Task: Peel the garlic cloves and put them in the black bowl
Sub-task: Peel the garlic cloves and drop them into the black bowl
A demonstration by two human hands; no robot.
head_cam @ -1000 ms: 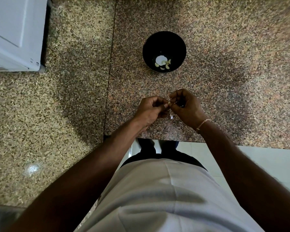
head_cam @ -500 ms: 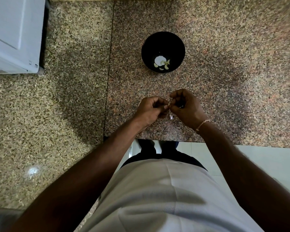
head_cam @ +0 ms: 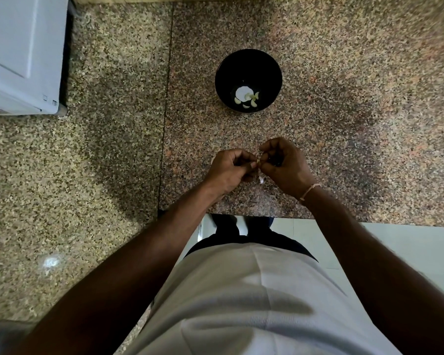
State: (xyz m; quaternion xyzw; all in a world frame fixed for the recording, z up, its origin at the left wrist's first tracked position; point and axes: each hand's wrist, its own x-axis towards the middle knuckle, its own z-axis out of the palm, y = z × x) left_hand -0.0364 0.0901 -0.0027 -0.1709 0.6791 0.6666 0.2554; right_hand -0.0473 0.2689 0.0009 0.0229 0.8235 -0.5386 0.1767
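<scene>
A black bowl (head_cam: 248, 80) stands on the granite counter with several pale peeled garlic cloves (head_cam: 251, 98) at its bottom. Nearer to me, my left hand (head_cam: 231, 170) and my right hand (head_cam: 285, 167) meet fingertip to fingertip over the counter. Between them they pinch one small garlic clove (head_cam: 259, 162), mostly hidden by the fingers. A white scrap of garlic skin (head_cam: 262, 180) shows just below the hands.
A white appliance (head_cam: 21, 55) sits at the back left corner of the speckled granite counter (head_cam: 113, 162). The counter's front edge runs just under my wrists, with pale floor tiles (head_cam: 408, 249) beyond it.
Both hands stay together on the clove with only small finger movements. The bowl and its contents have not moved.
</scene>
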